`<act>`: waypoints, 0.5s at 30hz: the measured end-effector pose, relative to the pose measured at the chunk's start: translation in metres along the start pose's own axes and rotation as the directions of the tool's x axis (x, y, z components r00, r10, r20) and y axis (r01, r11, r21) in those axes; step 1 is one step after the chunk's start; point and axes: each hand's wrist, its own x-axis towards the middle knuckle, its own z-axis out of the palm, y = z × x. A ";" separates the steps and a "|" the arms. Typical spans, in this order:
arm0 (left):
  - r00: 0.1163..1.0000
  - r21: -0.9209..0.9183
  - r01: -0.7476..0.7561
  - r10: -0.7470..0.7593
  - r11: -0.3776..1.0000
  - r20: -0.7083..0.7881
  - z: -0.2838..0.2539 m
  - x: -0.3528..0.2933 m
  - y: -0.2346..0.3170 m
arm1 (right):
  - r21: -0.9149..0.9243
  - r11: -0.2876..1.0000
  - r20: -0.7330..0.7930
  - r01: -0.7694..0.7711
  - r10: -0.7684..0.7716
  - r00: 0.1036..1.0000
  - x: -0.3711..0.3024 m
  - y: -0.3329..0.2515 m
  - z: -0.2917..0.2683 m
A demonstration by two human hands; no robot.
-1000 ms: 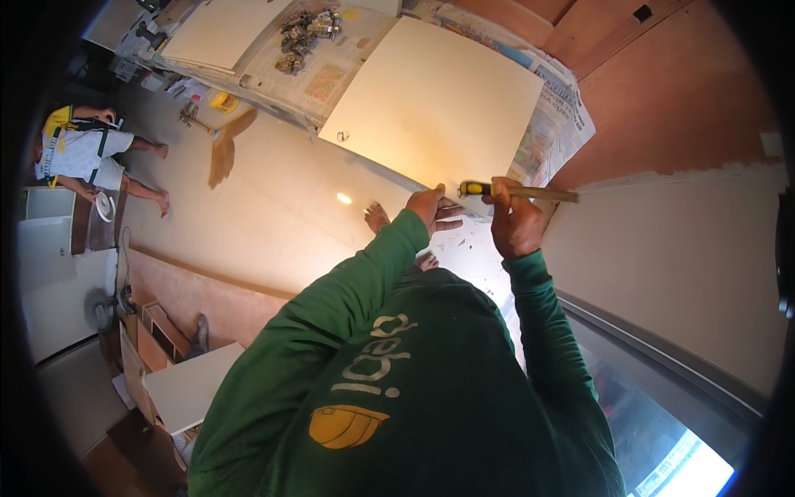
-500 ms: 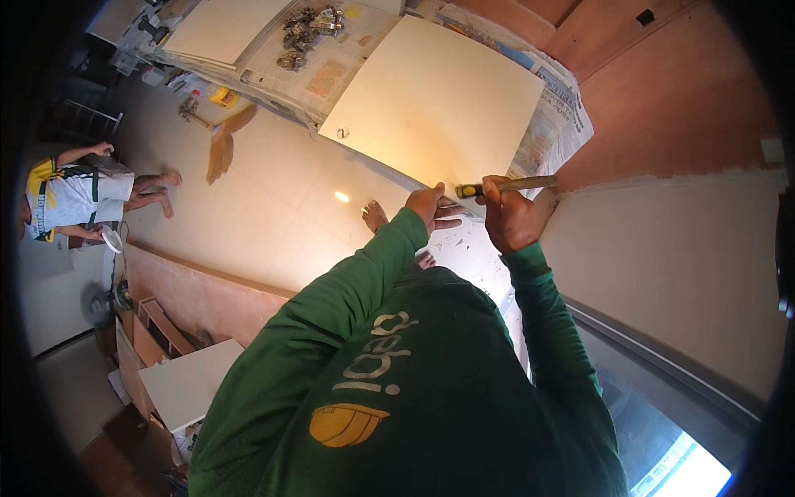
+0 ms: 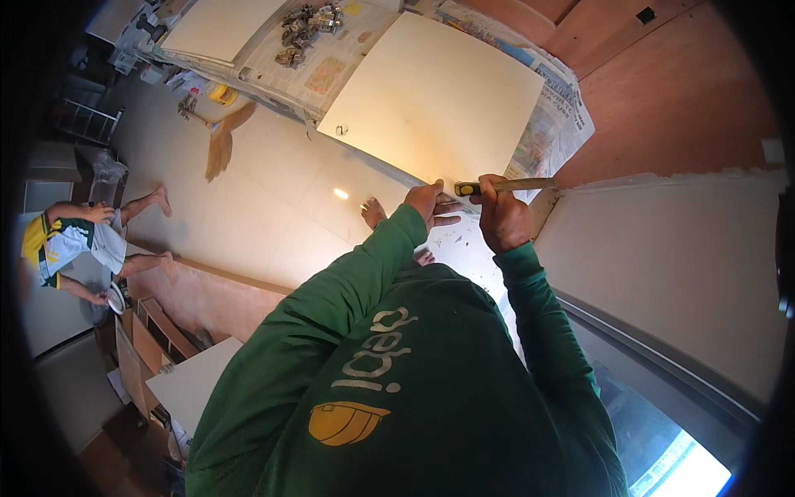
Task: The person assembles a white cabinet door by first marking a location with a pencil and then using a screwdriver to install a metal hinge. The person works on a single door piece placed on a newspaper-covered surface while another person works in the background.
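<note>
A cream-white panel [image 3: 431,99] lies on a newspaper-covered surface in front of me. At its near corner is my left hand [image 3: 427,205], its fingers stretched out beside the edge and its thumb up against the panel. My right hand [image 3: 504,217] is closed around a long, narrow tool with a black-and-yellow end [image 3: 468,190]. The tool's brownish length runs out to the right past my fingers, roughly level across the panel's near corner. I cannot make out its exact kind.
Metal hinges [image 3: 305,35] are piled on newspaper [image 3: 257,70] beside another white panel [image 3: 217,29]. A broom [image 3: 220,142] and a yellow tub [image 3: 221,93] are on the floor. At the left, another person [image 3: 70,244] holds a white round object [image 3: 116,298]. A reddish-brown board [image 3: 207,283] stands behind me.
The other person at the left has shifted, with legs wider apart and the round object lower. My right hand and tool have moved slightly left; my left hand stays at the corner.
</note>
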 end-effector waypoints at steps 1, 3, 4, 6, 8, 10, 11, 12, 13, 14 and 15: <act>1.000 0.003 -0.001 0.001 1.000 -0.007 -0.001 0.001 0.002 | 0.059 0.988 0.040 -0.140 0.138 0.990 0.001 -0.001 -0.005; 1.000 0.008 -0.023 0.023 1.000 -0.009 -0.002 0.007 0.006 | 0.137 0.988 -0.123 -0.072 0.090 0.988 0.014 -0.008 -0.015; 1.000 0.007 -0.022 0.022 1.000 -0.008 -0.001 0.005 0.003 | 0.167 0.985 -0.199 -0.044 0.078 0.977 0.015 -0.015 -0.023; 1.000 0.003 -0.013 0.013 1.000 0.005 0.002 0.000 0.001 | 0.161 0.987 -0.225 -0.019 0.056 0.973 0.014 -0.020 -0.028; 1.000 -0.014 0.002 -0.003 1.000 -0.020 0.004 -0.004 0.001 | 0.018 0.993 -0.188 0.113 -0.108 0.976 0.001 -0.001 -0.009; 1.000 -0.002 0.004 -0.004 1.000 -0.025 0.005 -0.007 0.003 | 0.159 0.976 -0.035 -0.149 0.156 0.987 -0.002 -0.002 0.001; 1.000 0.004 0.005 -0.005 1.000 -0.027 0.005 -0.008 0.005 | 0.180 0.975 -0.073 -0.128 0.143 0.987 -0.001 0.000 0.000; 1.000 -0.006 -0.005 0.005 1.000 -0.018 0.000 -0.007 0.003 | 0.203 0.972 -0.099 -0.115 0.137 0.986 -0.001 -0.005 -0.004; 1.000 -0.013 -0.012 0.012 1.000 -0.001 -0.002 -0.002 0.001 | 0.284 0.951 -0.148 -0.125 0.172 0.974 0.012 -0.020 -0.013; 1.000 -0.021 -0.019 0.020 1.000 0.015 -0.006 0.001 -0.003 | 0.232 0.970 -0.166 -0.078 0.118 0.979 0.007 -0.019 -0.011; 1.000 -0.029 -0.004 0.004 1.000 0.000 0.001 -0.009 0.000 | 0.176 0.984 -0.192 -0.024 0.058 0.980 0.005 -0.014 -0.010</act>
